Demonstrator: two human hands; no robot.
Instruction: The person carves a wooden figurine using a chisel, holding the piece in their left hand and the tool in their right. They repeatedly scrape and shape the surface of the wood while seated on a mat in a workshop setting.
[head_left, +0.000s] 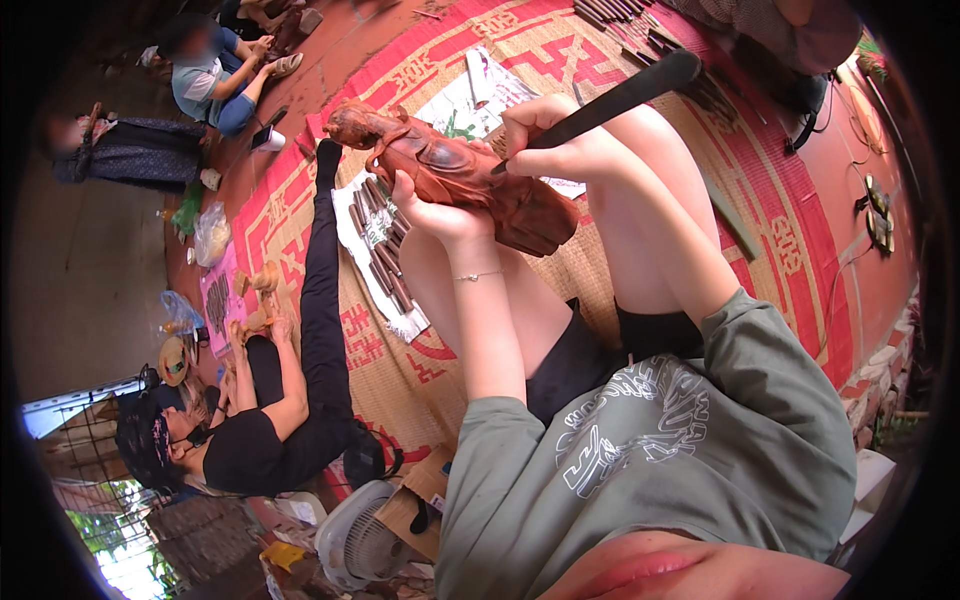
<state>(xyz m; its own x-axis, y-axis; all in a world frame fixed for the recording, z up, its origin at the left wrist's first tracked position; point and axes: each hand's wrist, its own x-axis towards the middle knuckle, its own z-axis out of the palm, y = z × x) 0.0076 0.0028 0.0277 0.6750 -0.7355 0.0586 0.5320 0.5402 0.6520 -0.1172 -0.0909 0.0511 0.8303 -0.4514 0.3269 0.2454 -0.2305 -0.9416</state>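
A reddish-brown carved wooden figurine (538, 215) lies slantwise above my knees, its narrower end toward the upper left. My left hand (440, 212) cups it from below, fingers partly hidden behind the wood. In my right hand (560, 140) is a carving tool (630, 100) with a long dark handle, its wide end pointing to the upper right. The tool's tip meets the figurine near its middle; the blade itself is too small to make out. Left of my knees, several dark-handled carving tools (380, 240) rest on a white cloth (408, 326).
I sit on a red and straw-coloured woven mat (800, 230). More dark tools (690, 90) lie at the far right near another person. At left, a person in black (265, 430) holds a light wooden piece (257, 318). A white fan (360, 535) stands near a cardboard box (425, 500).
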